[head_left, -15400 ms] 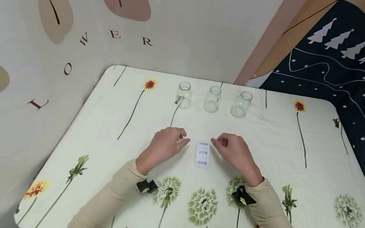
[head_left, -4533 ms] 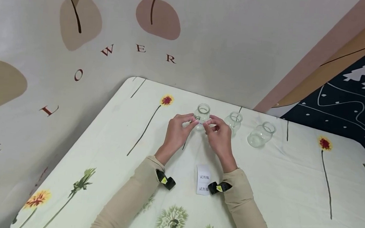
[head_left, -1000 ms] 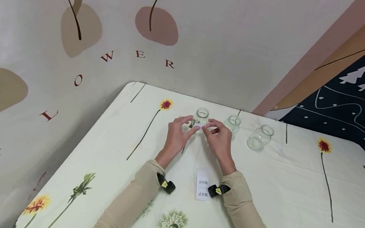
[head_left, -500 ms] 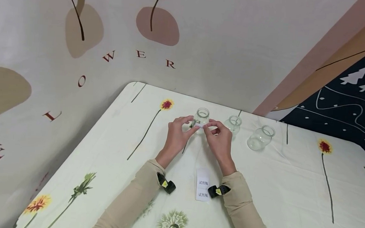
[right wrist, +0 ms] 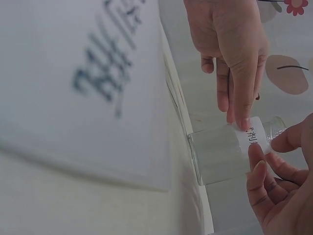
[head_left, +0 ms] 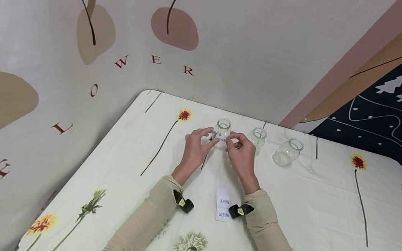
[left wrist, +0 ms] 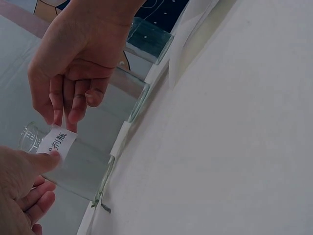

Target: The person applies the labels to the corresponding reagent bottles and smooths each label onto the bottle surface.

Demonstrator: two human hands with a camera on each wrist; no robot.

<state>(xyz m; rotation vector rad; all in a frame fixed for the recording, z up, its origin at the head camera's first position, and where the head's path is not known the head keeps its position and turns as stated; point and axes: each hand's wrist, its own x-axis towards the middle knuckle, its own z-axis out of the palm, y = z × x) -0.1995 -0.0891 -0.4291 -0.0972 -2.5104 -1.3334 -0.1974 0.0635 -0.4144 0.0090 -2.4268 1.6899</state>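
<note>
A clear glass jar (head_left: 223, 129) stands upright on the table between both hands, with a small white printed label (head_left: 220, 138) across its front. My left hand (head_left: 195, 146) holds the jar's left side, its thumb lying on the label's end and its fingers reaching along the glass. On the other side, my right hand (head_left: 241, 151) grips the jar with thumb and fingertips at the label's right end. The left wrist view shows the label (left wrist: 58, 141) lying against the glass below the neck, partly covered by the left thumb. A sheet with two more labels (head_left: 223, 203) lies nearer the body.
A second glass jar (head_left: 259, 134) stands just right of the right hand, partly hidden by it. Farther right is a third glass jar (head_left: 287, 152). The flower-print tablecloth (head_left: 320, 202) reaches back to a printed cloth wall (head_left: 246, 67).
Over the last second my right thumb has slid right along the label, uncovering more of its print. Longer ago, three labels were on the sheet and both hands were away from the jars.
</note>
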